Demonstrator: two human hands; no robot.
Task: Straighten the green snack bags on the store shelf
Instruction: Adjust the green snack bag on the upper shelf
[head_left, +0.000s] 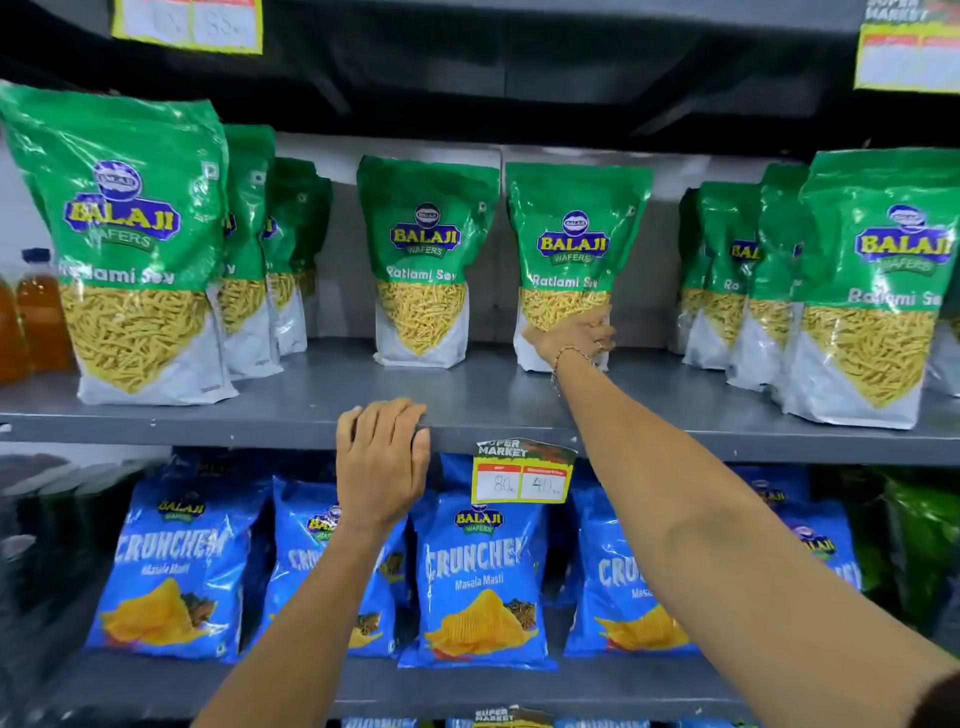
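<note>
A: State the position of each of the hands.

B: The right hand (574, 335) is extended to the back of the shelf (291, 410) and closed around the lower front of one green bag (574, 249), at the level of its clear window. The left hand (382, 457) grips nothing; it lies flat over the shelf's front lip, fingers curled over the edge, apparently as a brace.

A: Where does the held bag stand relative to the hands?

B: Directly behind the right hand, touching it, and well beyond and to the right of the left hand. Its long axis is vertical. It appears close to upright, top leaning slightly right, base set far back.

A: Its neighbour?

B: A second green bag (423, 265) stands just left of the right hand, apart from the held one, at similar depth, beyond the left hand. Further green bags (135, 244) line up at the far left, and more (878, 291) at the far right, closer to the front edge.

A: Governing relation for the next move?

B: The right hand is the nearer hand and already engaged. Judged from the layout, the bag needs squaring and probably drawing forward toward the left hand.
</note>
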